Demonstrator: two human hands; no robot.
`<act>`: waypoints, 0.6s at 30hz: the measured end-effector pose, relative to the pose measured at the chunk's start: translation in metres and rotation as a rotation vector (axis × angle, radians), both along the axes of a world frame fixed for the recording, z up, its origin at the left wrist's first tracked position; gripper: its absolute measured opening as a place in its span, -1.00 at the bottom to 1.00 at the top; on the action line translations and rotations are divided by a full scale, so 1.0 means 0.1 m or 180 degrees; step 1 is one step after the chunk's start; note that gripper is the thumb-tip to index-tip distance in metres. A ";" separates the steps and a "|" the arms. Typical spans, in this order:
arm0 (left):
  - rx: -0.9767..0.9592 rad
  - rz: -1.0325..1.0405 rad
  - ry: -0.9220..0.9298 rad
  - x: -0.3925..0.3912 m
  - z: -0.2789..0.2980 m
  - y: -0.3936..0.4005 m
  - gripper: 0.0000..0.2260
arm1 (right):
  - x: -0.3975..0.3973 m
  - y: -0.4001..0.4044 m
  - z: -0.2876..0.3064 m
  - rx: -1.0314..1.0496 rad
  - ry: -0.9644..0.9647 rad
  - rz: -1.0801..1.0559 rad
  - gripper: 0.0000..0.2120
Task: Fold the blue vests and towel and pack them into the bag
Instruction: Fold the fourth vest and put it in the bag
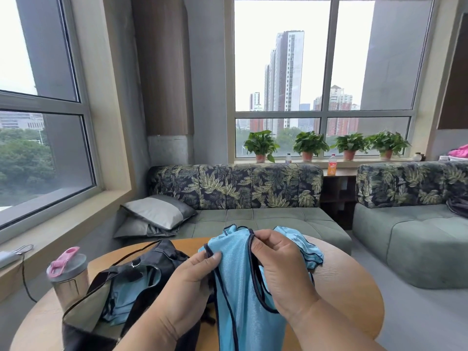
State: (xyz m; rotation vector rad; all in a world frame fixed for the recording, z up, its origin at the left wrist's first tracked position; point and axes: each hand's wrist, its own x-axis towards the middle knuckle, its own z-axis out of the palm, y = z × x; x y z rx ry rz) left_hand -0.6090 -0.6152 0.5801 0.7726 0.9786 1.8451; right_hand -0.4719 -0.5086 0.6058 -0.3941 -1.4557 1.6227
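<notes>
I hold a light blue mesh vest point(238, 287) with dark navy trim up over the round wooden table point(354, 287). My left hand point(187, 287) pinches its left shoulder strap. My right hand point(278, 269) pinches the right strap near the top. Behind my right hand more light blue fabric point(304, 247) lies bunched on the table. To the left, the black bag point(131, 282) stands open, with folded light blue cloth point(129, 295) inside it.
A clear shaker bottle point(68, 279) with a pink lid stands at the table's left edge. Green sofas point(266, 219) with leaf-print backs lie beyond the table, grey pillows point(157, 211) on the left one. Potted plants line the windowsill.
</notes>
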 end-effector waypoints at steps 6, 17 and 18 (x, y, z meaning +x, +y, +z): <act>0.0193 0.0271 -0.0164 -0.04 0.10 0.03 -0.74 | -0.01 0.02 -0.04 -0.0232 -0.0056 0.0058 -0.87; -0.0062 0.0797 0.0886 -0.12 0.16 0.08 -0.65 | -0.01 0.04 0.03 -0.0452 0.0049 0.0158 -0.95; -0.0008 0.0773 0.0932 -0.10 0.15 0.07 -0.64 | -0.01 0.03 0.04 -0.0470 0.0062 0.0159 -0.95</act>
